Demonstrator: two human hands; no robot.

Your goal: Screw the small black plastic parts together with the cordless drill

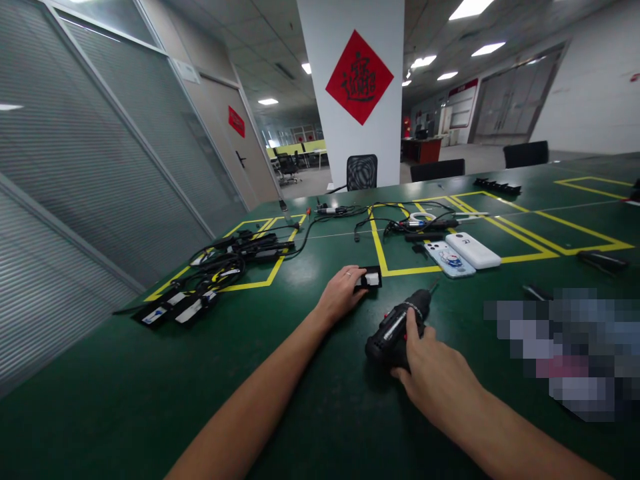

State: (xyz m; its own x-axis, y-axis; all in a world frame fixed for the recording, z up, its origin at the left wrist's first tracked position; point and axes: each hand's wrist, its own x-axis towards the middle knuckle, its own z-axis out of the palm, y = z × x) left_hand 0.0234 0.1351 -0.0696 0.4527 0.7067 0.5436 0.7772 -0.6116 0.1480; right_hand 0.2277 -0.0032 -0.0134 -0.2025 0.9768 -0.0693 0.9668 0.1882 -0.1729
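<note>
My right hand (433,367) is wrapped round a black cordless drill (393,333), its index finger stretched along the body. The drill lies on its side on the green table, with its thin bit pointing away to the right. Ahead and to the left, my left hand (343,291), with a ring on one finger, grips a small flat black piece with a white patch (371,278). This piece rests on the table just beyond the drill. Fingers cover its left part, so its exact kind is unclear.
Tangled black cables and devices (250,250) lie at the left, more cables (425,223) at the back. A patterned phone (450,260) and a white power bank (473,250) lie right of centre. Yellow tape (410,272) marks the green table (300,373). A blurred patch covers the right side.
</note>
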